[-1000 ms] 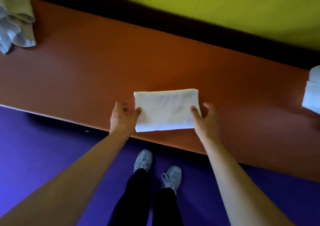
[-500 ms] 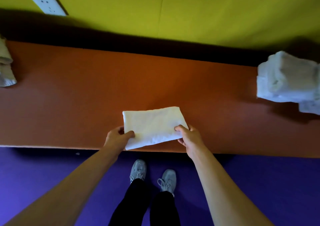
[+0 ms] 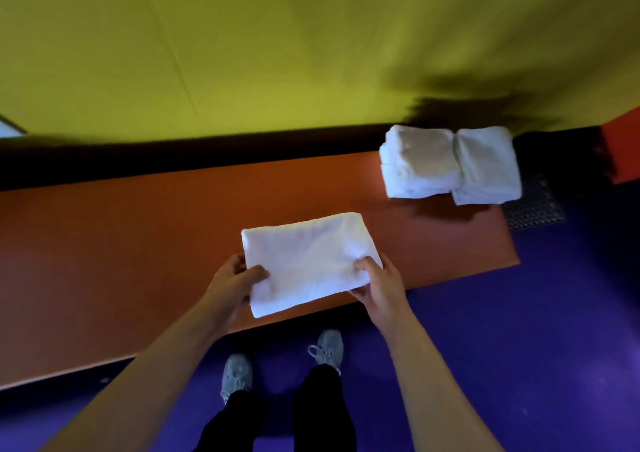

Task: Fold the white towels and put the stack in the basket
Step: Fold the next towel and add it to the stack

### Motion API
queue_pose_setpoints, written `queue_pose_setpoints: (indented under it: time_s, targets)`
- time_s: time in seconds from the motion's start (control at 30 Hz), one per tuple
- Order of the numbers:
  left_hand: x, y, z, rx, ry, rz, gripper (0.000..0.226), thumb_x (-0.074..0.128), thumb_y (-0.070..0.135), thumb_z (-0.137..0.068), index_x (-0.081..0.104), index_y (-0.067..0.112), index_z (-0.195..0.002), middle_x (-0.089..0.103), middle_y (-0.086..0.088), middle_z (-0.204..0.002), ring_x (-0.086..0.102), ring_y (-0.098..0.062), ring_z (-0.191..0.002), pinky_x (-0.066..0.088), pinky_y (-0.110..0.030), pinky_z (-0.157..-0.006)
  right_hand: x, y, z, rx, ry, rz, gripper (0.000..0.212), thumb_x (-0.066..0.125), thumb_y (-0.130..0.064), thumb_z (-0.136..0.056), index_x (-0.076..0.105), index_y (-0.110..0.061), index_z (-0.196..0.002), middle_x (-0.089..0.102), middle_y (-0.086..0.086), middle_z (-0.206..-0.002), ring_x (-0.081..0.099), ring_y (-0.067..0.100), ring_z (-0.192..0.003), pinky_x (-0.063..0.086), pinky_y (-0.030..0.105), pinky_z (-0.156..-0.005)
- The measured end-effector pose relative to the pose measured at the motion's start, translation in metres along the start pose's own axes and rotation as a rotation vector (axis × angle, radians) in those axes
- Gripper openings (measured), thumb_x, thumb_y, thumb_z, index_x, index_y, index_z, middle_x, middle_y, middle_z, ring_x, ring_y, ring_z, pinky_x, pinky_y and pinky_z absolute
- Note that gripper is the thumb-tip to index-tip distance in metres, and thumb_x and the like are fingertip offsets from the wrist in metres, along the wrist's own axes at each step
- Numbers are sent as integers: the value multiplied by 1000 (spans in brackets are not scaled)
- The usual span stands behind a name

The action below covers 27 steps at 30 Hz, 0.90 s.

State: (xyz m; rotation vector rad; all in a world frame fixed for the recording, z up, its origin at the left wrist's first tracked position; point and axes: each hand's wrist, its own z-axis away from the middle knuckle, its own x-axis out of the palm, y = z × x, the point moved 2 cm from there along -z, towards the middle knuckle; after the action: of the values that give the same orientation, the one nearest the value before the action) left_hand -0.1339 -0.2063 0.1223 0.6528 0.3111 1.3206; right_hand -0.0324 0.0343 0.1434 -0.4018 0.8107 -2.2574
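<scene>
A folded white towel [image 3: 306, 261] is held just above the near edge of the orange table [image 3: 138, 244]. My left hand [image 3: 232, 282] grips its left edge, thumb on top. My right hand [image 3: 379, 282] grips its near right corner, thumb on top and fingers underneath. Two stacks of folded white towels [image 3: 450, 164] sit side by side at the table's far right end. A dark mesh basket [image 3: 533, 206] shows partly on the floor past the table's right end, mostly hidden by the stacks.
A yellow-green wall [image 3: 277, 53] runs behind the table. The floor [image 3: 519, 313] is purple, and my shoes [image 3: 327, 344] stand just under the table's near edge. An orange-red object [image 3: 623, 147] is at the far right edge.
Both hands have lifted the folded towel off the table and carried it to the right. The view has swung right, bringing the folded stacks and the basket into sight.
</scene>
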Motion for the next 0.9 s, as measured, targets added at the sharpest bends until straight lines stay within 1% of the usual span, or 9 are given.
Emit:
queue_pose_setpoints:
  time_s: [0.07,0.17,0.23,0.33,0.43,0.57,0.7,0.8,0.9]
  targets:
    - [33,15,-5,-15,-10,27,20,68,16,-91,58,21,-108,65,-8,-117,63,-30,-102,56,-44,-75,-21,-22,-5,-17,23,-1,35,69,-12,-76,70,-19,-111,75,6,-108,69,31,-105,62,47,-82]
    - [84,37,-14,-22,10,38,31,71,25,-89,58,17,-117,66,-9,-117,62,-33,-105,54,-52,-84,-58,-53,-22,-37,35,-16,32,68,-10,-80,71,-17,-111,75,10,-109,69,35,-105,60,50,-82]
    - [116,46,-20,-37,-3,12,38,69,24,-90,55,18,-125,65,-9,-119,62,-34,-107,53,-55,-90,-84,-74,-36,-40,37,-28,30,67,-9,-83,71,-16,-112,75,10,-110,70,33,-103,60,50,-80]
    - [166,50,-27,-53,-53,-38,29,67,18,-91,60,22,-119,68,-9,-119,63,-35,-108,54,-53,-87,-125,-106,-66,-61,0,-20,32,67,-6,-84,69,-15,-114,75,12,-111,72,30,-100,62,43,-75]
    - [218,45,-35,-68,-140,-94,33,69,11,-89,64,24,-118,71,-7,-119,67,-31,-108,56,-50,-85,-166,-139,-101,-76,-1,-74,46,74,-6,-83,62,-14,-126,73,12,-117,72,30,-105,59,49,-84]
    - [294,40,-51,-77,-201,-110,45,76,3,-83,61,16,-123,71,-8,-119,71,-26,-104,61,-42,-80,-208,-178,-140,-15,-81,-234,31,81,-23,-81,72,-11,-108,73,3,-89,67,16,-79,52,29,-65]
    - [374,38,-73,-9,-176,-246,45,80,6,-80,59,20,-118,67,-5,-117,69,-23,-102,62,-38,-78,-240,-203,-173,-67,-155,-39,48,81,-18,-80,65,-21,-125,76,2,-109,73,20,-97,58,30,-70]
    - [421,38,-90,79,-133,-382,45,84,13,-77,59,23,-113,66,0,-112,66,-20,-102,62,-40,-80,-265,-221,-199,-173,-54,143,53,75,-11,-85,58,-31,-130,73,1,-116,71,21,-104,60,42,-84]
    - [460,38,-105,152,-112,-353,46,86,20,-77,59,22,-115,68,0,-112,67,-21,-103,62,-42,-81,-288,-256,-227,-316,71,251,43,72,-11,-86,62,-27,-124,72,1,-114,69,18,-102,59,40,-86]
